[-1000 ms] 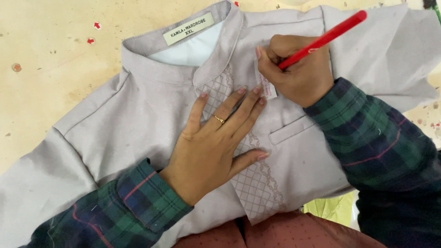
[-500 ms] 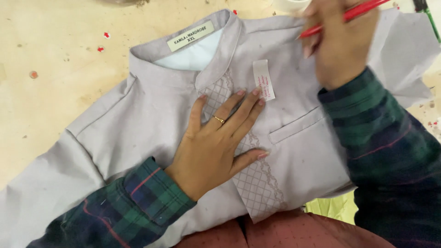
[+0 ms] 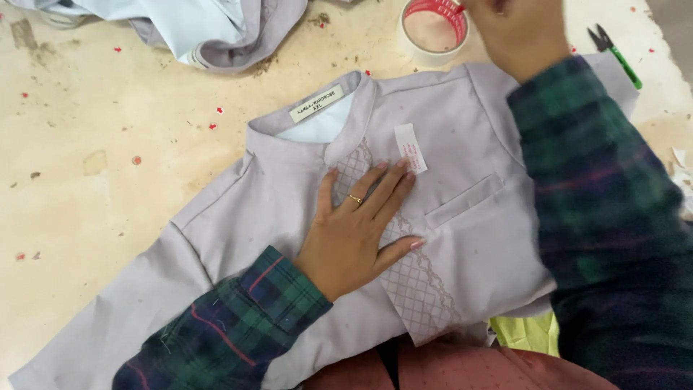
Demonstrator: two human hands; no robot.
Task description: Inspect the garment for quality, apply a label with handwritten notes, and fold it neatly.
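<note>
— Where's your left hand (image 3: 359,235)?

— Flat and spread on the grey shirt (image 3: 462,144), fingers apart, gripping nothing, on the quilted placket just below the collar. A small white tag (image 3: 410,147) touches my fingertips.

— And the right hand (image 3: 520,32)?

— Beyond the shirt's collar, at the tape roll (image 3: 433,30). Its fingers are cut off, so I cannot tell its grip. Green snips (image 3: 613,52) lie past the shirt's shoulder.

A garment workshop: a grey shirt (image 3: 462,217) lies flat on a stained worktable (image 3: 108,180), more garments (image 3: 209,29) heaped beyond it, thread snips (image 3: 612,50) beside it.
</note>
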